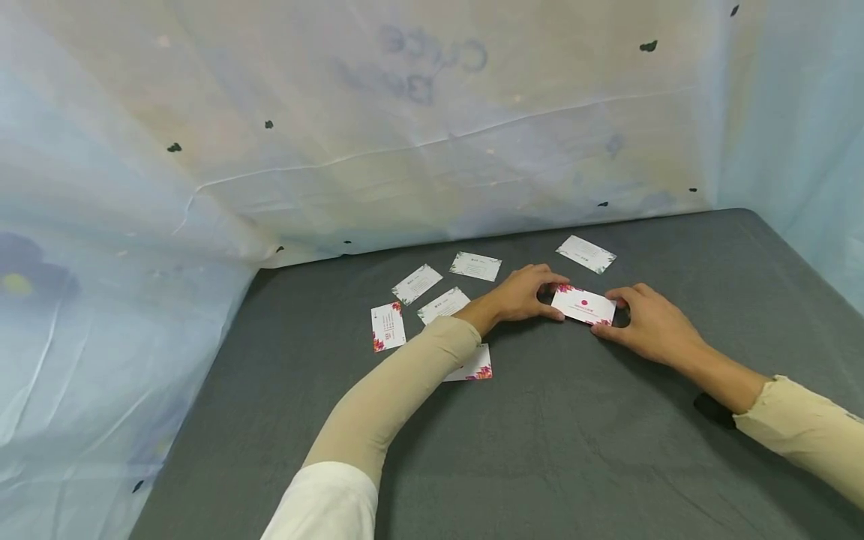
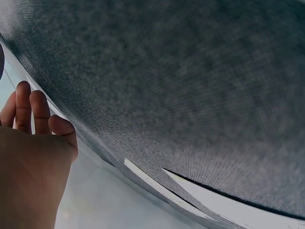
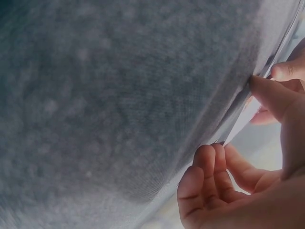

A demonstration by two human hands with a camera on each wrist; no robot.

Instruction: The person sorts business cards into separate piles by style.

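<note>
- Both hands are pinching one card (image 1: 583, 307) by its short ends: left hand (image 1: 523, 295) on its left edge, right hand (image 1: 649, 322) on its right, fingers curled round it.
- The card sits low over the grey table (image 1: 607, 450), roughly mid-table.
- Right wrist cam only gets the card edge-on between fingertips (image 3: 271, 90); left wrist cam is mostly cloth.
- Head view alone shows the loose cards (image 1: 416, 283) scattered to the left.
- Both forearms angle inward.
</note>
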